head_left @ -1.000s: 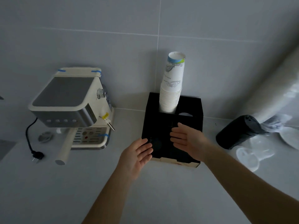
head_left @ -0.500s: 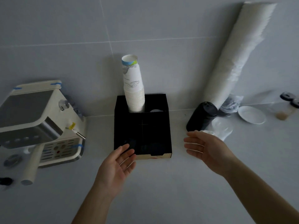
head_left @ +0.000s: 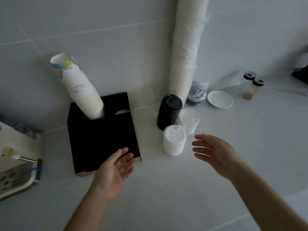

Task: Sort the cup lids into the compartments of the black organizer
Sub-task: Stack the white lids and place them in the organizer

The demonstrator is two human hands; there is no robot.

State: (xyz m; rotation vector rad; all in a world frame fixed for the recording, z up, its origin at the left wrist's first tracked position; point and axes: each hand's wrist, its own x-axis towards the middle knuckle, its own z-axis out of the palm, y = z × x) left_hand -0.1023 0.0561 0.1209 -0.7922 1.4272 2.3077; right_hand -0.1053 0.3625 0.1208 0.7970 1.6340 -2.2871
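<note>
The black organizer (head_left: 100,135) stands on the white counter against the wall, with a stack of paper cups (head_left: 80,87) rising from its back left compartment. To its right stand three stacks of lids: a black stack (head_left: 169,112), a white stack (head_left: 174,141) and a clear stack (head_left: 190,121). My left hand (head_left: 115,169) is open, palm up, over the organizer's front right corner. My right hand (head_left: 215,152) is open with straight fingers, a short way right of the white lid stack, touching nothing.
A tall wrapped sleeve of white cups (head_left: 188,47) leans on the wall behind the lids. A white saucer (head_left: 220,99) and two small jars (head_left: 251,87) sit at the back right. A coffee machine (head_left: 16,170) stands at the left edge.
The view has swung right, so the lid stacks now show fully. My right hand has moved away from the organizer toward the white lid stack. My left hand stays by the organizer's front.
</note>
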